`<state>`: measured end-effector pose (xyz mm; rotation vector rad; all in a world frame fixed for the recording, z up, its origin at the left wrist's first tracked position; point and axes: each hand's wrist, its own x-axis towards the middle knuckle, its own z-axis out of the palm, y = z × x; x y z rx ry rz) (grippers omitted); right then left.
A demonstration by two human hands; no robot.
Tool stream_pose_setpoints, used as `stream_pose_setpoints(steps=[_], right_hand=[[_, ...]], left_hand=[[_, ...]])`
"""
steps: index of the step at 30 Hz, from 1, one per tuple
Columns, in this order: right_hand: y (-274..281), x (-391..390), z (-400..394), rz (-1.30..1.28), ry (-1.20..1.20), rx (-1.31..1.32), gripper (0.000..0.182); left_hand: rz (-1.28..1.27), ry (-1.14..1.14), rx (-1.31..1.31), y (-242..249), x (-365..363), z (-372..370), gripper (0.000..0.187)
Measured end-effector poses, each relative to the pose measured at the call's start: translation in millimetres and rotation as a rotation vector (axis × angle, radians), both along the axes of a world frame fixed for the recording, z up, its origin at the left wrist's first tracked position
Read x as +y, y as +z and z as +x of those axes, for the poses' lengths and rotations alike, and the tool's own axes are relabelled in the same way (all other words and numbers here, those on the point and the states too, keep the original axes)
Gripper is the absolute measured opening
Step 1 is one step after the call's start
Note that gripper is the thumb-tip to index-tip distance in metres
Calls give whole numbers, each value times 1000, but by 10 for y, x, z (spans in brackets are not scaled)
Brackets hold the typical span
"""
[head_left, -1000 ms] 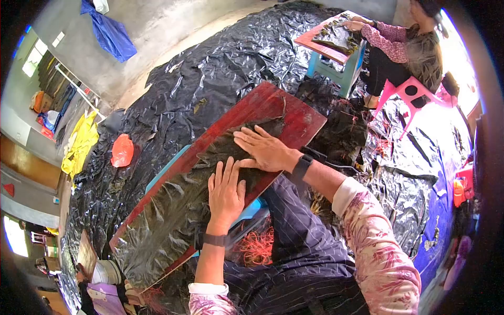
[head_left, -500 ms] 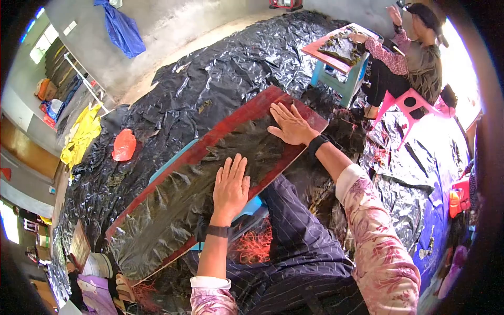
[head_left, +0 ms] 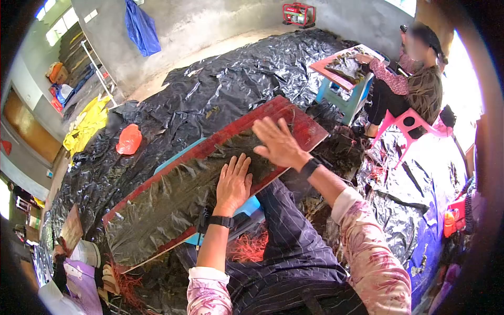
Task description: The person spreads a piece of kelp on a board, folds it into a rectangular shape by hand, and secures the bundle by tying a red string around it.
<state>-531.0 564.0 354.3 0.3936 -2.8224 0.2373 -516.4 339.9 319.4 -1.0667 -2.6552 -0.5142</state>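
Note:
A long red wooden board [head_left: 302, 125] rests tilted on a blue stool [head_left: 247, 207] in front of me. Dark green leaf sheets [head_left: 168, 202] cover most of the board. My left hand [head_left: 232, 184] lies flat on the leaves near the board's near edge, fingers spread. My right hand [head_left: 277, 143] presses flat, fingers apart, on the leaves toward the board's far end. Both wrists wear black bands.
Black plastic sheeting [head_left: 220, 79] covers the floor. Another person [head_left: 415, 79] sits on a pink stool [head_left: 401, 123] at a second red board [head_left: 341, 68] at the upper right. Red string [head_left: 249, 247] lies under me. An orange bag [head_left: 129, 139] lies left.
My right hand slid toward the board's far end, then came back a little toward me. My left hand stayed flat on the leaves. The view shifted slightly.

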Motion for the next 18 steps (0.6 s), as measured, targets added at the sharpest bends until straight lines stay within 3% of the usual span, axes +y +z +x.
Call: stream_pose_setpoints(steps=[3, 18], right_hand=[[-242, -171, -119, -77, 114, -74, 71], [-338, 665, -426, -6, -204, -138, 64]], left_hand=[[-24, 3, 4, 11, 3, -1, 47], [123, -11, -17, 35, 58, 162, 52]])
